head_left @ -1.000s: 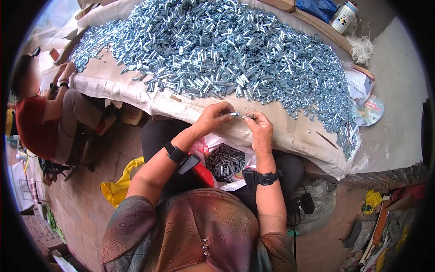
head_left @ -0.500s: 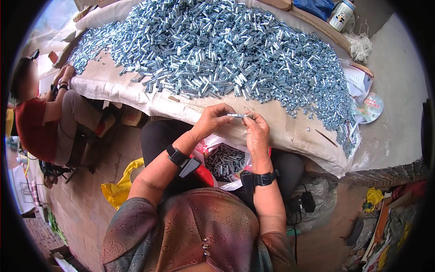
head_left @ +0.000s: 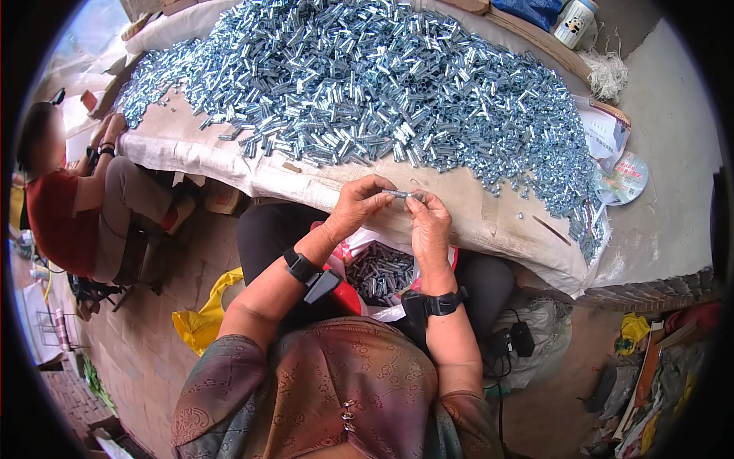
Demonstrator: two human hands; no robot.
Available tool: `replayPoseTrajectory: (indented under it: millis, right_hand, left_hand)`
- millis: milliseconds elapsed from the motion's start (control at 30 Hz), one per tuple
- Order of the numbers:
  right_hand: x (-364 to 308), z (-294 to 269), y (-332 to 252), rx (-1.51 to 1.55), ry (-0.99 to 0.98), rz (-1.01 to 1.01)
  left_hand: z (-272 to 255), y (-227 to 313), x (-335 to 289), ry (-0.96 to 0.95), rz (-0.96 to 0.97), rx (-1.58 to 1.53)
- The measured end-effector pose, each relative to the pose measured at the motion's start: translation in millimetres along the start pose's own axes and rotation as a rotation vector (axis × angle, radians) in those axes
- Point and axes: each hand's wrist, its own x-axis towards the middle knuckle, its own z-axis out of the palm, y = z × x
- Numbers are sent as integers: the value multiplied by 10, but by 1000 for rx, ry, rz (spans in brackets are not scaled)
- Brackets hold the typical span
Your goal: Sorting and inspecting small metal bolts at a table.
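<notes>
Between my two hands, at the table's near edge, is a small silvery metal sleeve point(head_left: 395, 193). My left hand point(head_left: 362, 203) pinches one end of it between thumb and fingers. At its other end the fingertips of my right hand point(head_left: 431, 220) are closed; whether a smaller part sits in them too is hidden. A large heap of shiny metal sleeves point(head_left: 359, 92) covers the table beyond my hands. To the right the heap turns into much smaller metal pieces point(head_left: 527, 164). Below my hands, between my legs, stands an open red and white bag point(head_left: 349, 294) holding many metal sleeves point(head_left: 380, 273).
A pale cloth point(head_left: 321, 183) covers the table. At the far left another person point(head_left: 65, 206) in a red top sits with hands at the heap. A round fan point(head_left: 623, 180) lies at the right edge, a white cup point(head_left: 575, 24) farther back. Beside my leg is a yellow bag point(head_left: 200, 317).
The metal sleeve has tilted slightly, its right end now lower. My right fingertips have shifted a little closer around that end. The other person's pose is almost unchanged.
</notes>
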Motion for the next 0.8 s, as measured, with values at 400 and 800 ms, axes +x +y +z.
replayPoseTrajectory:
  millis: [400, 800]
  right_hand:
    - [257, -229, -294, -1429, -102, -422]
    - [706, -350, -373, -1929, 141, -568]
  left_hand:
    - [260, 47, 145, -250, 485, 1190]
    - [-133, 53, 631, 136, 328, 1105]
